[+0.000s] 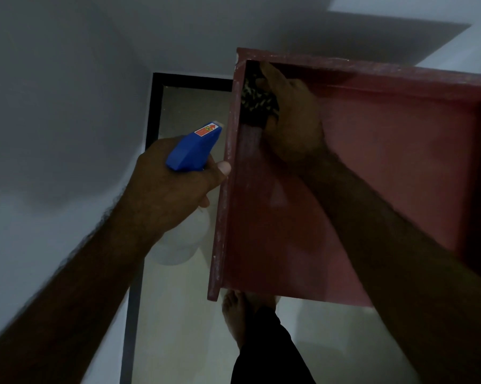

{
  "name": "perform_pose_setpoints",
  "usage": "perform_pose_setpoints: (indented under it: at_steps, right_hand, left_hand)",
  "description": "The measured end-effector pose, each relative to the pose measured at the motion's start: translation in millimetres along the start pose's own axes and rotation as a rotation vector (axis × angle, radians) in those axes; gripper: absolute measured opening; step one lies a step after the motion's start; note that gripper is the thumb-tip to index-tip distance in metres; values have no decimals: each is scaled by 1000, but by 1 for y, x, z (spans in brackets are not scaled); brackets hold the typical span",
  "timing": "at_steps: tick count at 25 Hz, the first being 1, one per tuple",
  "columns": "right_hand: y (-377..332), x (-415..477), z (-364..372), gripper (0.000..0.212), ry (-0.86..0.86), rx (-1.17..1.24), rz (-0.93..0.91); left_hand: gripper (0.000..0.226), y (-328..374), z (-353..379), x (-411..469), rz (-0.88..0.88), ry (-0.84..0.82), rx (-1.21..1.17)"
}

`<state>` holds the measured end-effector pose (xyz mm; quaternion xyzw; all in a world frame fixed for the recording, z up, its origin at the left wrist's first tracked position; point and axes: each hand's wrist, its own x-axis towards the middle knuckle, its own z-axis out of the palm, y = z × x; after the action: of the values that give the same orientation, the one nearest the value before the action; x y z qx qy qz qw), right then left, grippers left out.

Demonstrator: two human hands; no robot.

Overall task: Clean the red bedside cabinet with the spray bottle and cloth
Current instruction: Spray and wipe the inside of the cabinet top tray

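Down at the near edge, one bare foot (pixel 233 314) and one dark trouser leg (pixel 267 356) stand on the pale, smooth floor (pixel 178 314), just below the near edge of the red cabinet (pixel 400 167). The light is dim.

There are two hands, one spray bottle, one cloth and one cabinet.

Left of the cabinet, just outside its side panel, the left grip (pixel 167 189) is clenched around the neck of the spray bottle (pixel 192 148). The thumb tip lies against or very close to the panel's edge. The bottle has an angular blue plastic trigger head with a small red label on top, and its nozzle points away from the camera. Under the hand hangs a rounded, translucent whitish body.

The cabinet is a box of flat red panels, its open side turned to the camera. The rims are scuffed and flecked with pale marks, and the inner faces look smooth with a dull sheen.

Inside it, at the far left corner, the right grip (pixel 294 126) holds the cloth (pixel 257 98), fingers curled over it, against the inner left wall. This cloth is dark, bunched and nubbly, with pale specks.

Beyond the cabinet's left side, a black skirting strip (pixel 153 112) edges the floor, and plain white walls (pixel 53 92) rise past it.
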<state>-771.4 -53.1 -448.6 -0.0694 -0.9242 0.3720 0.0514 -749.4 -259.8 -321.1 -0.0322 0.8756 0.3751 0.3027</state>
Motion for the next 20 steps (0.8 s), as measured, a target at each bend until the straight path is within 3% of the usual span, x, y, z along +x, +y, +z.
perform_pose_setpoints:
  at_steps: [11, 20]
  right_hand:
    - [0, -68, 6, 76, -71, -43, -105]
    - [-18, -126, 9, 77, -143, 7, -43]
  left_hand:
    - [18, -6, 5, -26, 13, -12, 10]
    - [19, -17, 12, -51, 0, 4, -8]
